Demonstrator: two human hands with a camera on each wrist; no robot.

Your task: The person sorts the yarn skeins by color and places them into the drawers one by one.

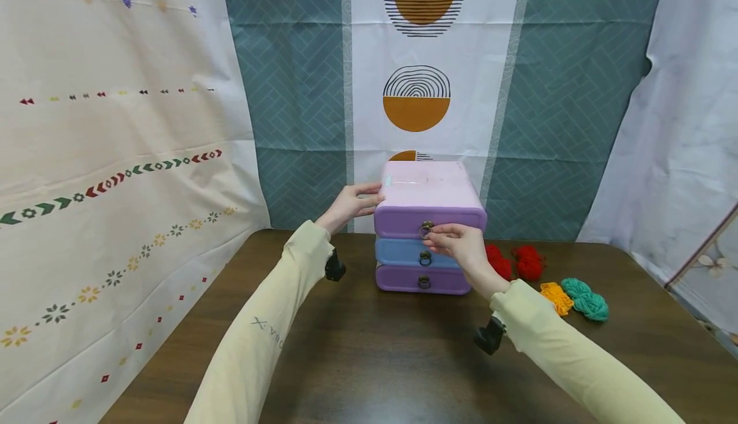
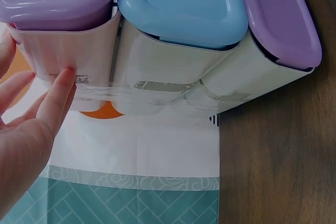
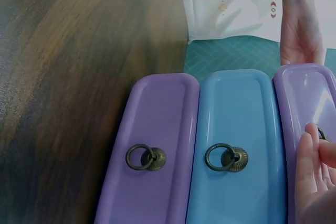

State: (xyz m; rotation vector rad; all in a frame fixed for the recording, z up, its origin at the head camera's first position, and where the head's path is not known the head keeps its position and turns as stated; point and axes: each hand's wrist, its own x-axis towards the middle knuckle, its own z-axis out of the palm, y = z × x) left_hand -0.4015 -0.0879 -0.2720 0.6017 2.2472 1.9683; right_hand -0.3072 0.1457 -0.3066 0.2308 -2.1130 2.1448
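Note:
A three-tier drawer chest point(image 1: 429, 184) with a pale pink top stands at the back of the table. Its top drawer point(image 1: 398, 223) is purple, the middle drawer point(image 1: 396, 252) blue and the bottom drawer point(image 1: 396, 278) purple, each with a bronze ring pull. My right hand point(image 1: 464, 244) pinches the top drawer's ring pull point(image 1: 424, 232) between thumb and fingers; in the right wrist view that ring point(image 3: 322, 134) is mostly hidden by the hand. With extended fingers, my left hand point(image 1: 353, 206) touches the chest's upper left side point(image 2: 86, 59).
Right of the chest lie two red yarn bundles point(image 1: 528, 262), an orange-yellow one point(image 1: 557, 298) and a green one point(image 1: 585, 299). Patterned cloth point(image 1: 294, 91) hangs behind the brown wooden table point(image 1: 380, 347), with white cloths at both sides.

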